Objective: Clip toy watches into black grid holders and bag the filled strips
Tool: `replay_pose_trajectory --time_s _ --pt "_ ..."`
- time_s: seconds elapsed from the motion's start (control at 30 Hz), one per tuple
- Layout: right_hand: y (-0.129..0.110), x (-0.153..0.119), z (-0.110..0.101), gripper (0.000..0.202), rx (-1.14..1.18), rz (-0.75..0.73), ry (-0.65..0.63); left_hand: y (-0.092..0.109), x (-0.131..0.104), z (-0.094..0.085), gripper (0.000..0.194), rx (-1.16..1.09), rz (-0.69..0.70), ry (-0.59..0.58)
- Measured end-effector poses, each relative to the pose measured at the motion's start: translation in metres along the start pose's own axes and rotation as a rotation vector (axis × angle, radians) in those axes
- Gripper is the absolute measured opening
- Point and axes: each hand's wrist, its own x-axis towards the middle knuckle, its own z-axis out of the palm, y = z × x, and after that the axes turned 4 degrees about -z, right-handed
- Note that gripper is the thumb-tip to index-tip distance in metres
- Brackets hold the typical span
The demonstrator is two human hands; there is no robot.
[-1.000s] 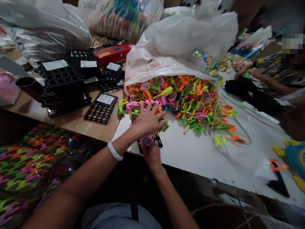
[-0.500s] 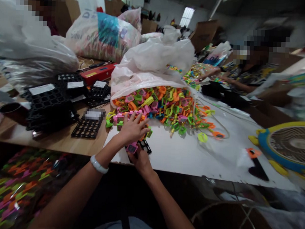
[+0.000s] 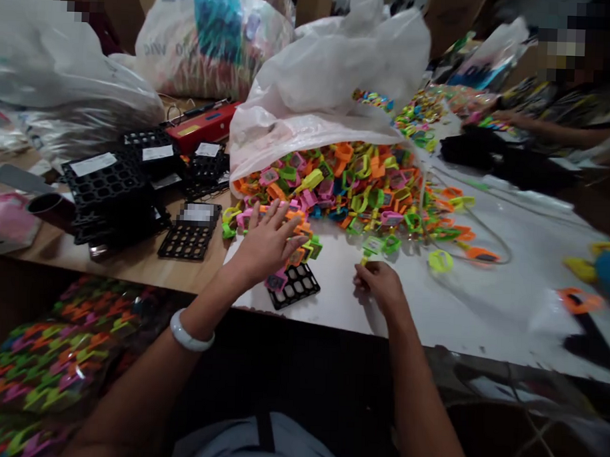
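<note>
My left hand [image 3: 267, 246] lies with fingers spread over several colourful toy watches [image 3: 297, 256], which rest on and beside a black grid tray [image 3: 299, 288] at the table's front edge. One pink toy watch [image 3: 276, 279] sticks out below the palm, over the tray's left part. To the right, my right hand [image 3: 382, 286] is closed in a pinch on the yellow end of a light green toy watch [image 3: 372, 245]. A large pile of toy watches [image 3: 336, 183] in orange, green, pink and blue spills from the mouth of a white plastic bag [image 3: 334, 89] just behind both hands.
Black grid trays [image 3: 106, 195] are stacked at left, with a single tray [image 3: 189, 232] nearer. Behind them lies a red box [image 3: 203, 128]. A cord [image 3: 504, 245] and black cloth [image 3: 502, 159] lie at right. Packed bags [image 3: 55, 360] sit below left. A co-worker's arm [image 3: 548, 130] reaches in far right.
My right hand has left the black tray, moved right, and now pinches a light green toy watch. More of the tray shows. My left hand stays spread on the watches. The view has tilted down.
</note>
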Motion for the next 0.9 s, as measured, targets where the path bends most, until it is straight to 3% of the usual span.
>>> replay_pose_trajectory --time_s 0.1,0.2,0.33,0.53,0.73,0.9 --pt "-0.01 -0.047 0.027 0.03 0.386 -0.033 -0.151 0.004 -0.012 0.002 0.057 0.002 0.04 0.017" --pt "-0.035 -0.085 0.065 0.036 0.607 -0.137 -0.305 0.009 -0.017 0.01 0.056 0.015 0.047 0.005" --pt "-0.057 -0.102 0.102 0.032 0.566 -0.157 -0.4 0.007 -0.017 0.015 0.052 0.005 0.053 0.005" --pt "-0.053 -0.102 0.104 0.026 0.449 -0.133 -0.335 0.002 -0.019 0.014 0.049 -0.064 0.077 0.005" --pt "-0.055 -0.099 0.109 0.012 0.185 -0.401 -0.173 0.001 -0.019 0.017 0.049 -0.084 0.081 0.047" --pt "-0.048 -0.095 0.11 0.018 0.193 -0.345 -0.292 -0.002 -0.02 0.017 0.049 -0.091 0.105 0.05"
